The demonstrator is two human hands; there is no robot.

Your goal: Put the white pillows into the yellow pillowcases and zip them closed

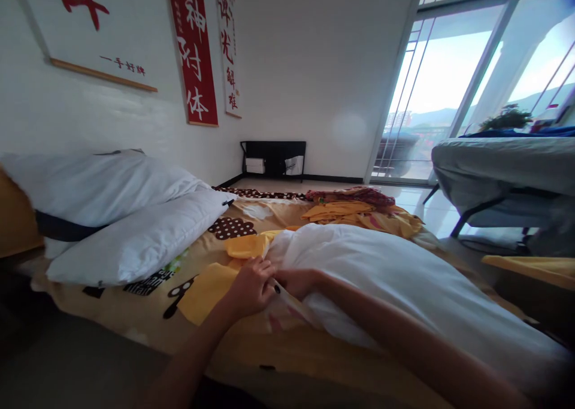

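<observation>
Left hand, lower centre of frame: fingers curled and pinched on the near edge of a white pillow, at the spot where a yellow cloth meets it. Right hand, just right of the left and touching it: closed on the same pillow edge, fingers partly tucked into the fabric; dark polish visible on one nail. Forearms entering from bottom centre and bottom right.

White pillow: lying lengthwise on the bed, running from frame centre toward lower right, largely filling that quarter. Yellow cloth: flat on the patterned bed sheet, directly under and left of both hands, with a second fold showing just above them.

Two further white pillows stacked at left of frame, against the wall. Heap of yellow and red fabric at the far end of the bed, centre frame. Red calligraphy scroll hung upper left-centre. Black rack on floor against far wall. Grey-covered cot at right, before the large window.
</observation>
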